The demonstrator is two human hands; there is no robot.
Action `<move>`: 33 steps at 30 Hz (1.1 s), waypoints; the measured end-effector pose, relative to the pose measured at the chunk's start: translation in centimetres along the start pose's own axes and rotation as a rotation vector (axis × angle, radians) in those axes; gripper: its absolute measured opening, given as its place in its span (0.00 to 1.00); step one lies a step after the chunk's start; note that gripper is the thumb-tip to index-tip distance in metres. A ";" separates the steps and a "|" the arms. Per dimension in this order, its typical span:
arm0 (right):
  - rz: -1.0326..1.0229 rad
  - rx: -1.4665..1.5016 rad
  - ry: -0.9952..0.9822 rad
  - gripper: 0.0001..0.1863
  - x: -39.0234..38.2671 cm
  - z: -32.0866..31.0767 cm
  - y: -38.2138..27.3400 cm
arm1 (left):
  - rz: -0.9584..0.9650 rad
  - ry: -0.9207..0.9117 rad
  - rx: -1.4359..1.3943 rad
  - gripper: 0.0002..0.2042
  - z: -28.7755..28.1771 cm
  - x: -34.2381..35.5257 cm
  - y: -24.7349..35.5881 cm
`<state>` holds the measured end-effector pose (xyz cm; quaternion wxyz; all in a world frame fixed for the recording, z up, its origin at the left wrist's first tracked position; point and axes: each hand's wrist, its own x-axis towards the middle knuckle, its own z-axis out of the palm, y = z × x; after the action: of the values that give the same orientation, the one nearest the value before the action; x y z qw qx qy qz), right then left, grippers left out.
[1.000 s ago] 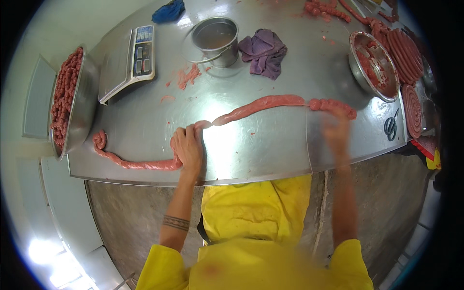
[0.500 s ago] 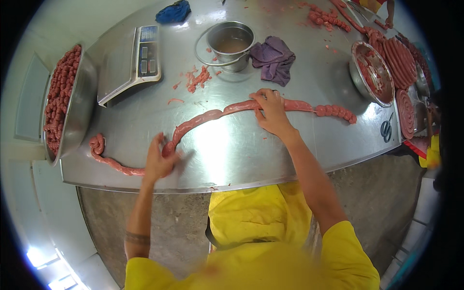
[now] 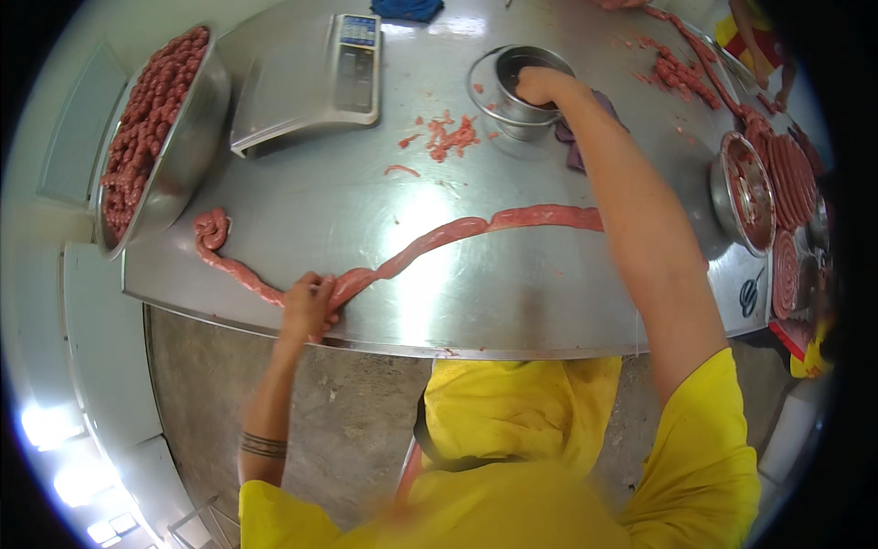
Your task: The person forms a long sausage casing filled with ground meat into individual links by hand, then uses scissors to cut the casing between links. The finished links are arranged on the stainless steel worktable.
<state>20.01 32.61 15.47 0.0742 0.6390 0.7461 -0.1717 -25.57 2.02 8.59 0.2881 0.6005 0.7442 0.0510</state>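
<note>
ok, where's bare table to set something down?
Mostly bare: steel table between the sausage rope, near edge and right forearm; also between scale and the rope's left stretch. Crowded: around the bucket, with right hand, meat scraps and purple cloth; right end, with bowl and sausage coils.

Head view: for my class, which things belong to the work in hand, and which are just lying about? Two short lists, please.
In the work:
sausage, held in the left hand
bucket, with the right hand at its mouth

Lying about, it seems:
scale
scissors
purple cloth
blue cloth
meat scraps
</note>
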 end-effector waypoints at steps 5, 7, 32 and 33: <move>-0.051 -0.062 0.092 0.23 2.5 1.2 1.9 | 0.295 0.297 0.257 0.20 5.3 -4.2 3.5; -0.109 -0.020 0.113 0.22 2.7 0.7 2.1 | 0.279 0.487 0.231 0.18 7.3 -4.5 5.6; -0.096 -0.026 0.609 0.29 -21.3 22.0 4.1 | 0.497 0.247 0.479 0.13 9.0 -1.2 7.9; 0.030 0.284 0.498 0.32 -21.9 21.1 8.2 | 0.492 0.252 0.402 0.14 9.0 -1.8 7.7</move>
<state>29.50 5.87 1.75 -0.1990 0.6763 0.7005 -0.1110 -14.34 0.03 5.05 0.0488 0.7957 0.6021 0.0452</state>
